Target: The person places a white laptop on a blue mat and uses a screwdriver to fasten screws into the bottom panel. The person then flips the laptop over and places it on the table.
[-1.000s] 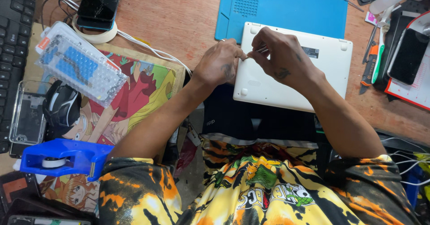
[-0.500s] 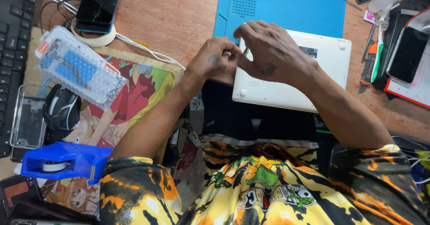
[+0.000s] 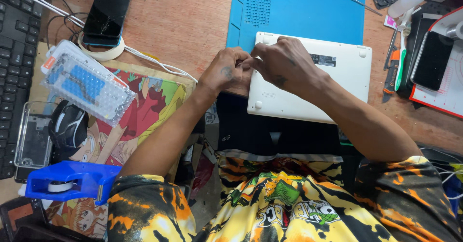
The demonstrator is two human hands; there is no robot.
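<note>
The white laptop [image 3: 333, 85] lies closed and upside down, its flat bottom panel facing up. It has rounded corners, small rubber feet near the corners and a dark label strip at its 1 o'clock part. Its far edge overlaps the blue work mat [image 3: 299, 10] at 12 o'clock, and its near edge sticks out over a black object at 6 o'clock. Both hands cover its upper left corner, at about 10 o'clock.

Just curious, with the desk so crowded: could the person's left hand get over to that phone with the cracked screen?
Probably yes. The left hand is at the white laptop, and bare wood lies between it and the cracked phone; only a white cable crosses there.
</note>
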